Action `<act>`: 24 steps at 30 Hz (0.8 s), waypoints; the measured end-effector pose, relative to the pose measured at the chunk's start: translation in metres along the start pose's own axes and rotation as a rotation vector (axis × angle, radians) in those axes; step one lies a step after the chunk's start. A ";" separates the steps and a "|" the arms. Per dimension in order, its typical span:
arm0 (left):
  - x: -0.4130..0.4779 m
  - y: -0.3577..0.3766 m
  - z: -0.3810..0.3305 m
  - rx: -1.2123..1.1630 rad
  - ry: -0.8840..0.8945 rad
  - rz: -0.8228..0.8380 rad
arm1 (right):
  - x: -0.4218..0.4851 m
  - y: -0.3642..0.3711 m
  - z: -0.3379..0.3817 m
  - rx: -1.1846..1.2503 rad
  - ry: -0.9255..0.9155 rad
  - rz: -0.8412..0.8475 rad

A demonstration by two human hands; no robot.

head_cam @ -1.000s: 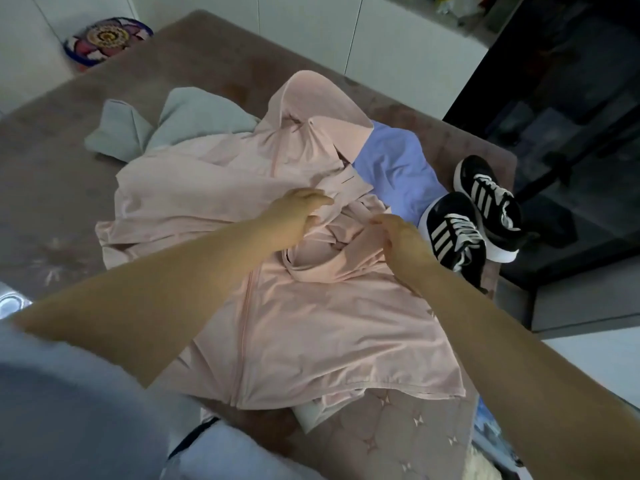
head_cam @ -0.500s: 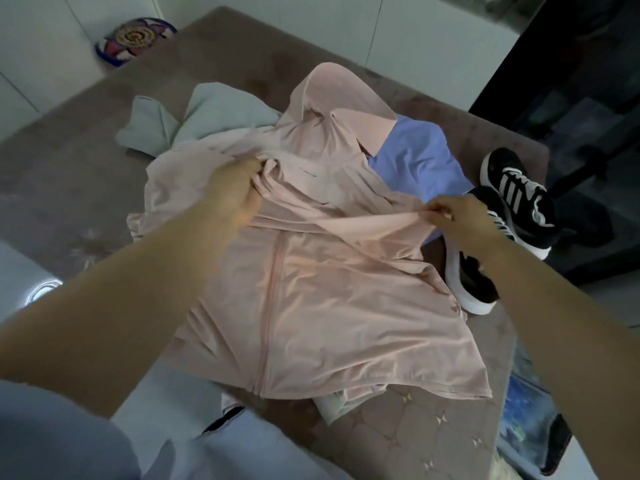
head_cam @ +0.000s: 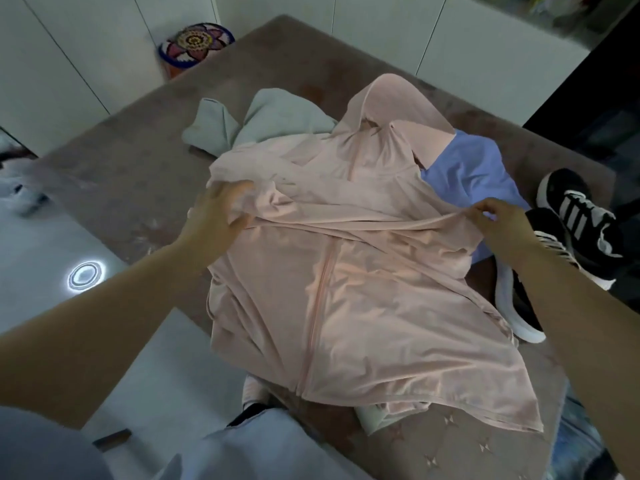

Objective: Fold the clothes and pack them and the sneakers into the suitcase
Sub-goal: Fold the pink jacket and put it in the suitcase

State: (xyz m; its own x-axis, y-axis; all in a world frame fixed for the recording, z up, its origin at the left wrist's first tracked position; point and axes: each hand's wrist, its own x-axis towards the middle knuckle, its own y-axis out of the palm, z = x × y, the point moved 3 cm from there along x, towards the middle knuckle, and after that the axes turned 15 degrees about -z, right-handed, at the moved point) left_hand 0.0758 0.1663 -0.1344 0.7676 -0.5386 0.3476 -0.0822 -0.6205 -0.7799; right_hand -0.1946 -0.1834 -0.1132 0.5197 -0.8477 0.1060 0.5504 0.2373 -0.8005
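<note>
A pink zip-up hooded jacket (head_cam: pixel 363 306) lies front up on the brown bed (head_cam: pixel 131 188), hood pointing away. One sleeve is stretched across its chest. My left hand (head_cam: pixel 218 216) grips that sleeve near the left shoulder. My right hand (head_cam: pixel 498 216) pinches the sleeve's cuff end at the jacket's right side. A pale green garment (head_cam: pixel 263 123) lies behind the jacket on the left, and a blue garment (head_cam: pixel 474 178) pokes out at the right. Two black sneakers with white stripes (head_cam: pixel 571 223) sit at the bed's right edge, one partly behind my right forearm. No suitcase is visible.
A round patterned stool (head_cam: pixel 195 43) stands by the white cupboards beyond the bed. White glossy floor (head_cam: pixel 41 251) lies to the left. A dark glass surface (head_cam: pixel 595 98) rises at the right behind the sneakers.
My hands have moved apart, pulling the bunched sleeve out straight across the jacket's chest. The left hand went left, the right hand toward the sneakers.
</note>
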 end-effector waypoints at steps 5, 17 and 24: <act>0.010 0.026 -0.019 0.165 0.189 0.201 | 0.006 -0.006 0.002 0.027 0.090 -0.102; 0.061 -0.012 -0.034 -0.137 -0.023 0.530 | 0.002 -0.037 -0.012 0.016 0.117 -0.130; 0.081 -0.027 -0.005 -0.057 -0.303 0.486 | 0.016 -0.023 -0.009 -0.128 0.104 -0.108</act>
State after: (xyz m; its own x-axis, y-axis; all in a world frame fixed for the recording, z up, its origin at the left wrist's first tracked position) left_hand 0.1370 0.1372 -0.0825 0.7801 -0.5875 -0.2151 -0.4990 -0.3769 -0.7804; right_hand -0.2052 -0.2064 -0.0981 0.3884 -0.9109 0.1394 0.5083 0.0857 -0.8569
